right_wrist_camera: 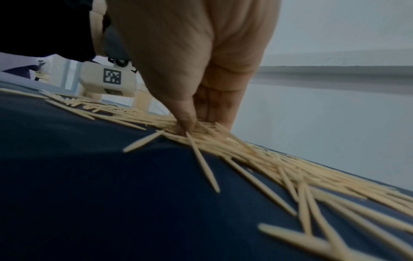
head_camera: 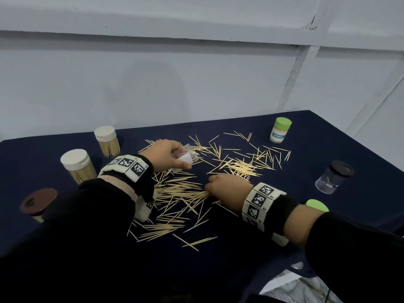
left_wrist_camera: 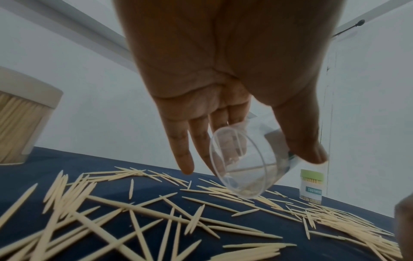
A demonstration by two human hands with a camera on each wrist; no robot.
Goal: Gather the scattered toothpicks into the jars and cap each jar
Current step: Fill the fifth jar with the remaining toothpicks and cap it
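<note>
My left hand [head_camera: 165, 154] has the clear empty jar [head_camera: 188, 158] pinched between thumb and fingers, tipped sideways above the toothpicks [head_camera: 181, 189] scattered over the dark blue table [head_camera: 240, 270]. My right hand [head_camera: 227, 189] is down on the pile (fingertips bunched, pinching a clump). Four capped jars stand around the edges.

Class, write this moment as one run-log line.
left hand: holds empty clear jar, tilted | right hand: pinching toothpicks on table | uncapped
</note>
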